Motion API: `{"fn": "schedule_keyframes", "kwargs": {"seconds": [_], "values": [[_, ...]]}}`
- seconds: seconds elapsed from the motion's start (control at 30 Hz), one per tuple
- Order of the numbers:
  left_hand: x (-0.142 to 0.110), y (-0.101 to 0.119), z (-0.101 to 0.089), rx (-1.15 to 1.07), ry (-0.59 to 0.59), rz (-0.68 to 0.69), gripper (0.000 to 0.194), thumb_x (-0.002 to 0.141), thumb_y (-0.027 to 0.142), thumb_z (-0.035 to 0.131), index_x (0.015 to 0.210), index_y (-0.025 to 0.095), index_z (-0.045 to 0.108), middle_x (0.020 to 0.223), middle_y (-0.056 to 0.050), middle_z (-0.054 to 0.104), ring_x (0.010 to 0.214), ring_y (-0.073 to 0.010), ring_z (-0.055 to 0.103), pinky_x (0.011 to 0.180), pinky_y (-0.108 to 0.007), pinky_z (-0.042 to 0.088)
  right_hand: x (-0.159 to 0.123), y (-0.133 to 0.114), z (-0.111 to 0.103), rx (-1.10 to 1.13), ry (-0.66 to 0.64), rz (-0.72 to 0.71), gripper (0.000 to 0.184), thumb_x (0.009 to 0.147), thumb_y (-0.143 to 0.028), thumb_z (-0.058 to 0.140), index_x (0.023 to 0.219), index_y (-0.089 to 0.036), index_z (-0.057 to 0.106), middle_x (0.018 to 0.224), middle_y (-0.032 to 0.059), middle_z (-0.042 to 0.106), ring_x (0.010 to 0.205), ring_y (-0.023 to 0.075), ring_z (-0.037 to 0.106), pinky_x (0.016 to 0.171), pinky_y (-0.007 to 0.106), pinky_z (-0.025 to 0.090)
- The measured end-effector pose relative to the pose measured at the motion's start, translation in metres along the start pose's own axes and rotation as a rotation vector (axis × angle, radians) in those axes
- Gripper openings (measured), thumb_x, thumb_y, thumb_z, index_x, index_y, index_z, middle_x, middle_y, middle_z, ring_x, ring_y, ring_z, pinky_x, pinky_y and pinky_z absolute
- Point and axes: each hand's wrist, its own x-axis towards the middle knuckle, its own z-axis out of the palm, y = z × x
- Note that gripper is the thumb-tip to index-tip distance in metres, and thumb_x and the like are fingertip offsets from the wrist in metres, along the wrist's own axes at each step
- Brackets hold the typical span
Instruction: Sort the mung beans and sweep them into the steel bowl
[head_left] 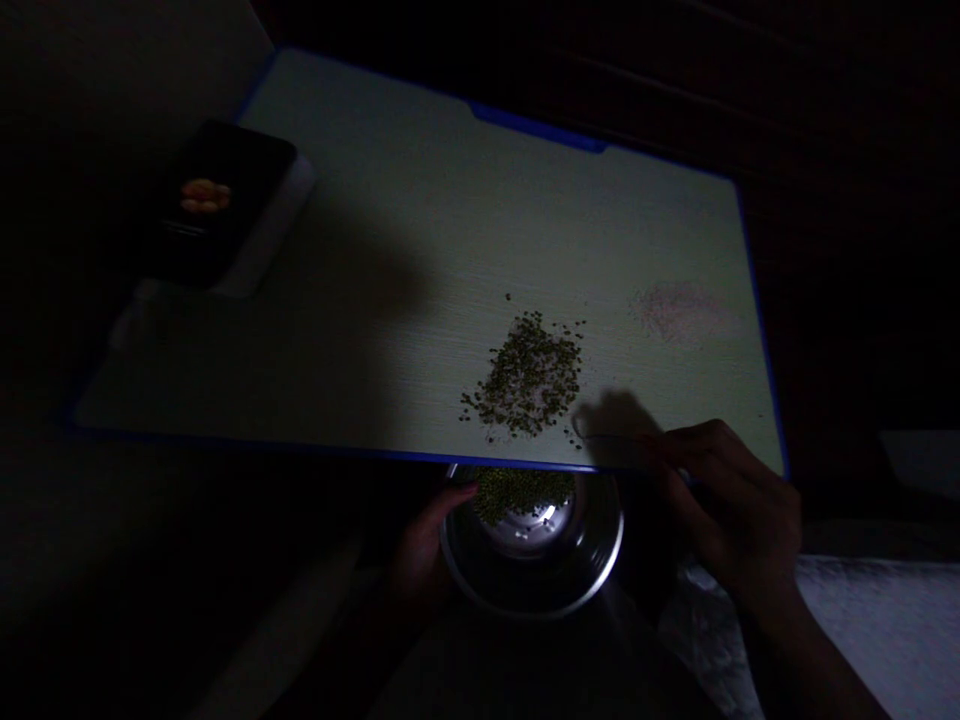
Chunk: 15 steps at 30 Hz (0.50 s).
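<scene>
A pale green board with a blue edge (480, 210) lies tilted across the view. On it sits a loose heap of small green mung beans (525, 375), close to the front edge. Below that edge stands a steel bowl (532, 600) holding more beans (517, 495), partly hidden by the board. My left hand (427, 550) grips the bowl's rim. My right hand (731, 510) pinches a thin pale stick-like tool (615, 437) just over the board's front edge, its tip near the heap. The tool's end is hard to make out in the shadow.
A dark flat object (217, 200) with orange shapes on it rests on a white pad at the board's far left. A faint pinkish patch (675, 310) marks the board's right side. Grey-white cloth (877, 620) lies at lower right. The room is very dark.
</scene>
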Motion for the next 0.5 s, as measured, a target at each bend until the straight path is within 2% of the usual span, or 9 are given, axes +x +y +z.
{"fn": "schedule_keyframes", "kwargs": {"seconds": [0.1,0.3,0.43,0.5], "values": [[-0.0018,0.0013,0.0045,-0.034,-0.042,-0.028,0.015,0.078,0.013,0.062,0.084,0.007,0.075,0.084,-0.011,0.076,0.081,-0.0264,0.072,0.090,-0.038,0.055,-0.0003,0.0001,0.0012,0.013,-0.028,-0.020,0.029,0.080,-0.006,0.063,0.106,-0.019,0.067,0.091,0.0049,0.066,0.086,0.0167,0.061,0.071,0.033,0.052],[0.0006,0.0009,0.0025,-0.015,0.058,0.009,0.018,0.082,0.010,0.056,0.082,0.009,0.074,0.090,-0.010,0.076,0.083,-0.0226,0.072,0.097,-0.036,0.050,-0.0046,0.0020,0.0013,0.027,-0.045,-0.033,0.031,0.080,-0.007,0.063,0.108,-0.019,0.066,0.091,0.0051,0.066,0.086,0.0172,0.061,0.071,0.034,0.052],[0.0038,-0.0001,-0.0012,-0.016,0.036,0.016,0.019,0.082,0.011,0.056,0.078,0.009,0.074,0.085,-0.012,0.075,0.075,-0.0234,0.072,0.081,-0.034,0.056,-0.0061,0.0014,-0.0009,0.031,-0.051,-0.037,0.029,0.080,-0.007,0.063,0.106,-0.019,0.066,0.090,0.0048,0.066,0.084,0.0167,0.061,0.069,0.033,0.051],[0.0041,-0.0003,-0.0014,-0.011,0.040,0.020,0.019,0.082,0.012,0.056,0.079,0.009,0.074,0.085,-0.012,0.075,0.077,-0.0242,0.072,0.081,-0.034,0.056,-0.0049,0.0011,-0.0009,0.029,-0.043,-0.043,0.030,0.079,-0.006,0.063,0.106,-0.019,0.066,0.089,0.0045,0.065,0.083,0.0163,0.061,0.068,0.032,0.051]]}}
